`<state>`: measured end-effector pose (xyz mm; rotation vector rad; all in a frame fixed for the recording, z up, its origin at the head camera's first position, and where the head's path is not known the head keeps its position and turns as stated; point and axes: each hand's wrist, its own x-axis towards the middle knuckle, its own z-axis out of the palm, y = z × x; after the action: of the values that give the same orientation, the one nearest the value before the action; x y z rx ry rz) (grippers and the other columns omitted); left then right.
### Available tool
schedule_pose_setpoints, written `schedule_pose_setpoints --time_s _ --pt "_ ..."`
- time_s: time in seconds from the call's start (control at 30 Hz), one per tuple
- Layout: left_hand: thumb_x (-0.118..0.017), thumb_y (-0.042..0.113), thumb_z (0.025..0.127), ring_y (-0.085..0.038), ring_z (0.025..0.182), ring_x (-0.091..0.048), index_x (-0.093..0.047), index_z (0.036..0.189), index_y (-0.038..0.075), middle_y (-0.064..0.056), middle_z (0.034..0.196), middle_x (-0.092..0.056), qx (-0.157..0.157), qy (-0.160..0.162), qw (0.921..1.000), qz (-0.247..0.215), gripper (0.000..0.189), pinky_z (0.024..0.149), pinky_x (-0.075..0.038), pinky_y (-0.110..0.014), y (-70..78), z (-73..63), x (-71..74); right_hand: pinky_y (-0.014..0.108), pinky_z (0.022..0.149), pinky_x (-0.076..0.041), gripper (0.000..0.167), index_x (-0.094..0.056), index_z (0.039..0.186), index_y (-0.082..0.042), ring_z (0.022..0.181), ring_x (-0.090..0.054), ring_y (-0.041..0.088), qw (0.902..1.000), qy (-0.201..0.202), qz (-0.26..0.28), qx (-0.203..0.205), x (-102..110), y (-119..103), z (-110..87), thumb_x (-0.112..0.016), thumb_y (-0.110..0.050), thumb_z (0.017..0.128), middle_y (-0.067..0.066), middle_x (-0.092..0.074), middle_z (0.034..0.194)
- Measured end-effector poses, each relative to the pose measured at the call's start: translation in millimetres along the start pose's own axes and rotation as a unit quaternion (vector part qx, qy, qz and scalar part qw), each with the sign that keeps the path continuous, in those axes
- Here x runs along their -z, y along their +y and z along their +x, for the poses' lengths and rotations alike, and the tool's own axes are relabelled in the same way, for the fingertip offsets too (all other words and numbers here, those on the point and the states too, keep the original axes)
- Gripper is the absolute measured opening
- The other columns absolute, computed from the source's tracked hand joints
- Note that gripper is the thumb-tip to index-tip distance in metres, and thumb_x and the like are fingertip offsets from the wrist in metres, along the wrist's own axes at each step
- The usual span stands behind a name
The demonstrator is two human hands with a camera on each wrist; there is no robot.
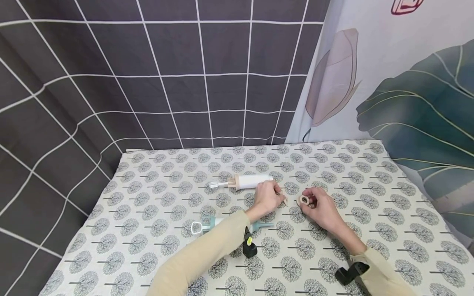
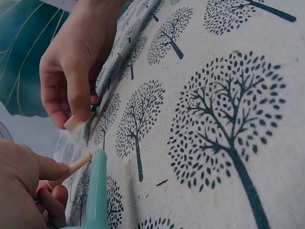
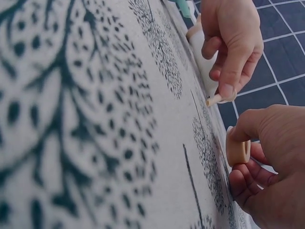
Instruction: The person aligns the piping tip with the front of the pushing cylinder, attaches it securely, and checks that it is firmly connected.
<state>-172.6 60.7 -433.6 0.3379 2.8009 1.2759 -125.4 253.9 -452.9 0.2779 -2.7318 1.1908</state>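
My left hand [image 1: 267, 196] pinches a small beige tapered nozzle [image 3: 215, 100] with thumb and fingers, its thin end sticking out toward the right hand. Between thumb and fingers, my right hand [image 1: 321, 209] grips a short beige ring-shaped cap [image 3: 238, 151], its opening visible in the head view. The two pieces are close together but apart, low over the cloth. Just behind the left hand lies a white syringe-like tube [image 1: 253, 181] with a beige collar and a pale plunger handle at its left end.
A teal syringe-like tube lies nearer me, partly hidden under my left forearm; its ring handle [image 1: 196, 227] and narrow nozzle [image 2: 97, 186] show. The tree-print cloth [image 1: 155, 246] covers the table. A dark grid curtain [image 1: 177, 94] and a leaf-print curtain [image 1: 426, 107] hang behind.
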Motion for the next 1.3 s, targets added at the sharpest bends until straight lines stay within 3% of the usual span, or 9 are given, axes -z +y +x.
schedule_pose_setpoints --time_s 0.57,0.87,1.3 --pt "-0.078 0.001 0.080 -0.009 0.064 -0.057 -0.070 0.076 0.010 0.005 0.070 -0.065 0.017 0.003 0.9993 -0.032 0.012 0.074 -0.051 -0.023 0.3 -3.3 5.4 0.021 0.063 -0.052 0.036 -0.058 0.111 0.008 0.077 -0.056 0.021 0.9990 0.002 0.043 -0.009 2.6 -3.5 -2.3 -0.075 0.006 0.080 0.013 -0.058 0.092" --pt "-0.079 0.002 0.080 -0.007 0.060 -0.055 -0.071 0.077 0.009 0.005 0.068 -0.064 0.033 0.004 0.9971 -0.069 0.011 0.066 -0.049 -0.020 -1.2 -6.2 10.2 0.021 0.063 -0.052 0.037 -0.056 0.113 0.008 0.078 -0.056 0.021 0.9981 -0.006 0.058 -0.018 5.3 -10.4 -4.1 -0.075 0.003 0.081 0.014 -0.058 0.094" --pt "-0.079 0.004 0.080 -0.009 0.067 -0.055 -0.071 0.078 0.011 0.008 0.071 -0.063 0.062 0.012 0.9920 -0.110 0.011 0.072 -0.048 -0.026 1.5 -12.7 21.5 0.021 0.064 -0.053 0.036 -0.055 0.114 0.010 0.078 -0.057 0.022 0.9951 -0.010 0.093 -0.032 4.9 -17.7 -5.6 -0.073 0.004 0.083 0.014 -0.060 0.092"
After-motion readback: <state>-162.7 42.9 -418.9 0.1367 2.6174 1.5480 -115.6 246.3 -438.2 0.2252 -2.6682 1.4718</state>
